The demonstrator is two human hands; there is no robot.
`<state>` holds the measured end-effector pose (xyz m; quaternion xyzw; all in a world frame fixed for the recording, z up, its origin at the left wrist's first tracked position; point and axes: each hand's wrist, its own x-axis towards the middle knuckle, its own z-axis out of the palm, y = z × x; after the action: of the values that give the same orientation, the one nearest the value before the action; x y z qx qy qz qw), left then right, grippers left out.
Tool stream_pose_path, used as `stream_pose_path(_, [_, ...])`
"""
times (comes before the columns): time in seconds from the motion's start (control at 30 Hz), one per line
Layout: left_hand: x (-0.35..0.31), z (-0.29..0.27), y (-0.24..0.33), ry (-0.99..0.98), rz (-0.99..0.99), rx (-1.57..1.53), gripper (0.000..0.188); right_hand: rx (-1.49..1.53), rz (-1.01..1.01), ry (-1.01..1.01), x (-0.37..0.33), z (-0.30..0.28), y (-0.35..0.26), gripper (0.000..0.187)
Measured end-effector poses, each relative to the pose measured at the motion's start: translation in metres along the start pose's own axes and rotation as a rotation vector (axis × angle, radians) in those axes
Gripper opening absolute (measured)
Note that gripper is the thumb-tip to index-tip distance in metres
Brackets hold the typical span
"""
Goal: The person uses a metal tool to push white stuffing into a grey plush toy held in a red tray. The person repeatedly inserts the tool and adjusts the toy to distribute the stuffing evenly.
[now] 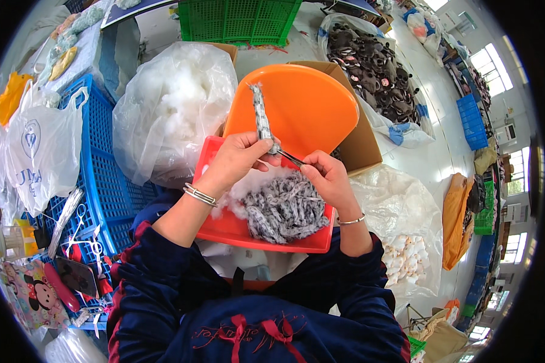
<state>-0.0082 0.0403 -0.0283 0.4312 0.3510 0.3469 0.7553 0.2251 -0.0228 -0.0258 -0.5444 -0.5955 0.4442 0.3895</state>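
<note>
My left hand [239, 158] pinches a narrow grey-and-white striped plush tube [261, 115], which points up and away over the orange chair [300, 103]. My right hand [329, 175] grips a slim dark metal tool [292, 158]; its far end meets the tube's near end at my left fingertips. How deep the tip goes is hidden by the fingers, and the handle is covered by my right hand. Below both hands sits a red tray [257, 244] on my lap. It holds a heap of similar furry grey-and-white pieces [284, 209], with white fluffy stuffing [231, 196] at its left.
A clear bag of white stuffing [178, 97] stands at the far left. Blue crates [97, 163] on the left carry scissors [75, 233] and a phone [77, 276]. A sack of dark plush pieces [375, 78], a cardboard box [360, 136] and a bag of pale pieces [406, 254] stand right.
</note>
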Motion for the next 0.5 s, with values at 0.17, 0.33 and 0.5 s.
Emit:
stream_pose_path(0.17, [-0.0004, 0.0002, 0.0013, -0.005, -0.011, 0.013, 0.025, -0.069, -0.022, -0.006, 0.0006, -0.0017, -0.0025, 0.011])
stream_pose_path(0.33, [-0.0010, 0.0009, 0.0028, -0.004, -0.012, 0.007, 0.025, -0.055, -0.023, -0.010, 0.0003, -0.0022, -0.0035, 0.011])
stream_pose_path(0.5, [-0.0012, 0.0011, 0.0039, -0.006, -0.022, 0.008, 0.024, -0.088, -0.040, -0.007, 0.0005, -0.0030, -0.0070, 0.011])
